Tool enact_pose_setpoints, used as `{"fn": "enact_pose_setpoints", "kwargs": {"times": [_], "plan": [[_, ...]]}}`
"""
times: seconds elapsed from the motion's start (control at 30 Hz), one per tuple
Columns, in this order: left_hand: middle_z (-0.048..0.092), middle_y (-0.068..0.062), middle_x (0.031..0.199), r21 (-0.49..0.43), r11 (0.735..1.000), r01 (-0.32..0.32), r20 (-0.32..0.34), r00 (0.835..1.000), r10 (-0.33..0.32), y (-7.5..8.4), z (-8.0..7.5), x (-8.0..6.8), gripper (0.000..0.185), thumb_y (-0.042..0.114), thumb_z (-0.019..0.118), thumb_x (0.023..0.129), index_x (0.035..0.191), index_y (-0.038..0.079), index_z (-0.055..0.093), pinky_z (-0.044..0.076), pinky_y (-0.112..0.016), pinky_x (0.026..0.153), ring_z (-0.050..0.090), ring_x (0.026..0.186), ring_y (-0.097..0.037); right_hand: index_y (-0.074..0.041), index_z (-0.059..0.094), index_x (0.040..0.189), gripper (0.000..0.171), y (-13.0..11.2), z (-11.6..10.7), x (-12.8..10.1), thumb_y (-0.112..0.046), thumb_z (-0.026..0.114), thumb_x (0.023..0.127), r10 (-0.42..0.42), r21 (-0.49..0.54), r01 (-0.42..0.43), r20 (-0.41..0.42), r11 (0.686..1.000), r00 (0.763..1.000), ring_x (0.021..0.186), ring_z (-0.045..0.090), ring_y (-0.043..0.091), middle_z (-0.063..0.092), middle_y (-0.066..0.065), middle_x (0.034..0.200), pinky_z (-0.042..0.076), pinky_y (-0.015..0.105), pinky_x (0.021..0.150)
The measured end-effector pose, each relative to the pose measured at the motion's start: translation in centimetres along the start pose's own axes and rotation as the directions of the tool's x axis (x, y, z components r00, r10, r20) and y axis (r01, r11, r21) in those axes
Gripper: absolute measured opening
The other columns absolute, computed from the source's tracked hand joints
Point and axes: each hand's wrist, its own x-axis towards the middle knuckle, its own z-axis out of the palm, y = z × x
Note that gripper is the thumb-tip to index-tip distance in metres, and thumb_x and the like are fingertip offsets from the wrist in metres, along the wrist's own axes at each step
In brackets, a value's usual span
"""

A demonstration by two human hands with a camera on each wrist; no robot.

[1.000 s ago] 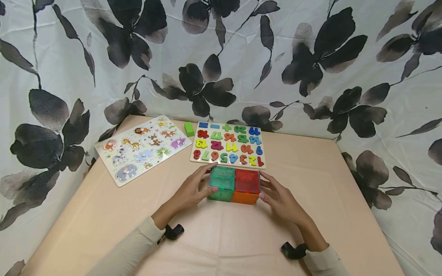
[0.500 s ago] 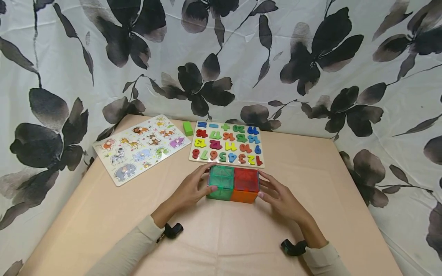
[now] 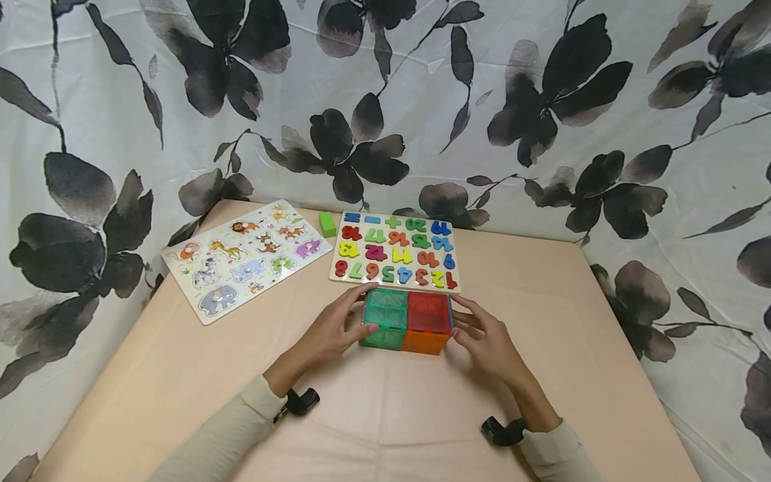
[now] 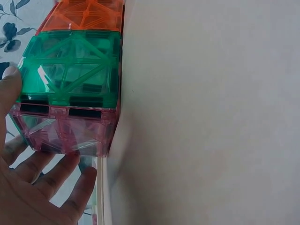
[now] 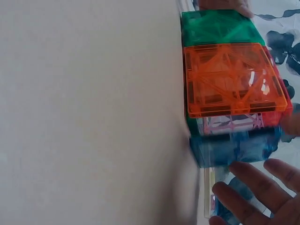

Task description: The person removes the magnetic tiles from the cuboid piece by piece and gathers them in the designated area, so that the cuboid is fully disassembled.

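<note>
A block of translucent magnetic tiles [image 3: 406, 320] stands on the beige table [image 3: 385, 415], a green cube on the left and a red-and-orange cube on the right. My left hand [image 3: 334, 335] lies against its left end. The thumb touches the green front tile [image 4: 70, 70], and straight fingers [image 4: 51, 173] spread beside the pink end tile [image 4: 65, 129]. My right hand [image 3: 484, 341] is at the right end. Its fingers [image 5: 255, 183] are straight, just off the blue end tile [image 5: 234, 147] and below the orange tile [image 5: 229, 79].
A number puzzle board [image 3: 394, 251] lies right behind the block. An animal puzzle board [image 3: 247, 258] lies at the back left, with a small green block [image 3: 328, 224] between the two boards. A floral curtain [image 3: 542, 100] hangs close around the table.
My right hand has shifted slightly left, closer to the block's right end. The block and my left hand have stayed put.
</note>
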Motion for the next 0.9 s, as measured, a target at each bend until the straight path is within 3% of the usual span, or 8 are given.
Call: {"fn": "enact_pose_setpoints", "kwargs": {"times": [0.13,0.27,0.47,0.73,0.9], "plan": [[0.044,-0.008,0.167,0.007,1.0,-0.009,0.0,1.0,0.009,-0.12,0.05,0.05,0.076,0.033,0.076,0.1,0.165,0.029,0.035,0.037,-0.062,0.126,0.051,0.149,-0.035,-0.032,0.052,0.156,0.058,-0.1,0.0,0.04,-0.011,0.064,0.104,0.023,0.024,-0.022,-0.043,0.999,0.999,0.129,0.069,0.037,0.069,0.012,0.143,0.057,0.056,0.105],[0.044,-0.008,0.166,0.006,1.0,-0.012,-0.003,1.0,0.012,-0.18,0.01,0.02,0.076,0.033,0.076,0.1,0.164,0.029,0.035,0.037,-0.062,0.126,0.052,0.148,-0.035,-0.033,0.054,0.155,0.058,-0.14,-0.09,0.02,-0.007,0.064,0.104,0.001,0.02,0.0,-0.037,1.0,0.999,0.127,0.071,0.036,0.069,0.012,0.143,0.06,0.051,0.102],[0.044,-0.009,0.166,0.009,1.0,-0.026,-0.009,1.0,0.027,-0.24,0.0,-0.08,0.076,0.032,0.076,0.1,0.165,0.028,0.035,0.037,-0.063,0.125,0.052,0.148,-0.036,-0.03,0.064,0.147,0.049,-0.34,-0.11,0.01,-0.005,0.064,0.104,-0.069,-0.106,0.062,-0.069,0.992,0.995,0.122,0.073,0.028,0.069,0.004,0.144,0.062,0.049,0.101],[0.044,-0.008,0.166,0.007,1.0,-0.003,-0.01,1.0,0.003,-0.18,-0.05,-0.12,0.077,0.032,0.076,0.1,0.164,0.03,0.035,0.037,-0.061,0.125,0.052,0.149,-0.034,-0.025,0.07,0.137,0.038,-0.56,-0.01,-0.18,-0.009,0.068,0.103,-0.088,-0.19,0.063,-0.125,0.98,0.988,0.111,0.076,0.023,0.078,0.002,0.126,0.062,0.048,0.098],[0.044,-0.007,0.166,0.014,1.0,-0.007,-0.011,1.0,0.007,-0.22,-0.04,-0.12,0.077,0.034,0.076,0.1,0.165,0.03,0.035,0.038,-0.061,0.125,0.05,0.15,-0.033,-0.022,0.074,0.128,0.032,-1.03,-0.18,-0.51,-0.011,0.075,0.099,-0.102,-0.286,0.052,-0.163,0.957,0.981,0.095,0.077,0.019,0.082,0.003,0.114,0.066,0.04,0.087]]}}
